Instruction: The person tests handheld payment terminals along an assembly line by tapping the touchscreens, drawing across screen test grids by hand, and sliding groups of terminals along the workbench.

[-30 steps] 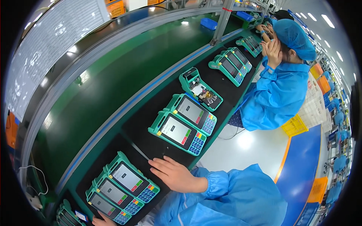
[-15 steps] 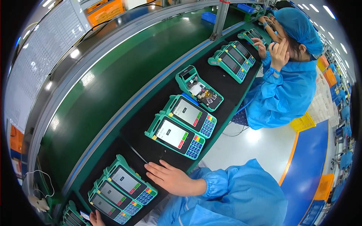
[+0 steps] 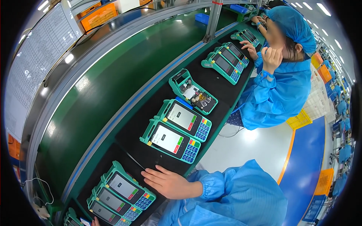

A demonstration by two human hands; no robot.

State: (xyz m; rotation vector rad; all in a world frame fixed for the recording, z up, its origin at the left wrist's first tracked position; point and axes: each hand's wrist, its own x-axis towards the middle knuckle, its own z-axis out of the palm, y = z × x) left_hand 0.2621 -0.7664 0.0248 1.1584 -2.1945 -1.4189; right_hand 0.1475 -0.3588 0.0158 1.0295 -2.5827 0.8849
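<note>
My right hand lies palm down on the black mat, fingers stretched and holding nothing. It rests between two groups of green-framed card payment terminals. Left of it, three terminals stand side by side, the closest one showing a lit screen. Beyond the hand are two more lit terminals, edge to edge. Only fingertips of my left hand show at the bottom edge, beside the leftmost terminal. They appear closed on a small white-and-blue card; the rest of that hand is out of view.
An opened terminal with bare inner parts lies further along the bench, then dark-screened terminals. A co-worker in blue sits at the right, hands raised. A green conveyor belt runs behind a metal rail. A cable hangs at the left.
The view has shifted slightly. My left hand shows less, lower at the bottom edge, while my right hand stays flat on the mat. The co-worker's raised fingers have curled.
</note>
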